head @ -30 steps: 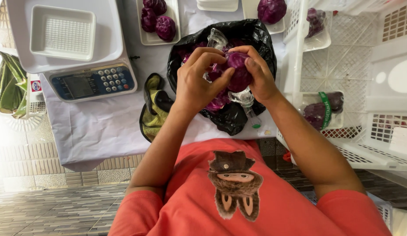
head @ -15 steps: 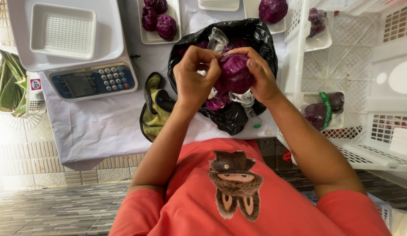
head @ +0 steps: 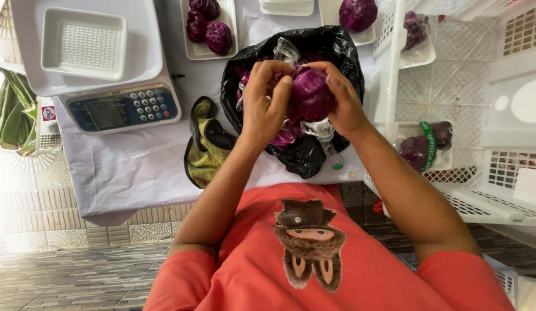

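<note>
The red cabbage (head: 312, 95) sits between both hands just above the mouth of the black bag (head: 337, 49), and much of it is covered; the left hand (head: 265, 106) hides its near-left side, the right hand (head: 343, 103) wraps its right flank, so only the front face shows; what lies deeper in the black bag is hard to make out, beyond dark purple leaves and crumpled clear film (head: 320, 129) below the cabbage; the person's chest in a red shirt (head: 314, 253) blocks the bench edge nearest the bag. The cabbage is a small round head, deep purple, glossy, with faint lighter veins. The left fingers (head: 274, 72) are curled together and pinch at its top-left edge; the right fingers (head: 331, 75) are clamped over its top and side. Left of the black bag lies a yellow and black glove (head: 206, 144) on the white bench (head: 124, 167); farther left of the bag stands a weighing scale (head: 121, 109) carrying an empty white tray (head: 84, 43); beyond the bag, another tray (head: 190, 52) holds more purple heads; right of the bag stand white crates (head: 469, 86), cut off at the picture's edge, with wrapped cabbage trays inside.
</note>
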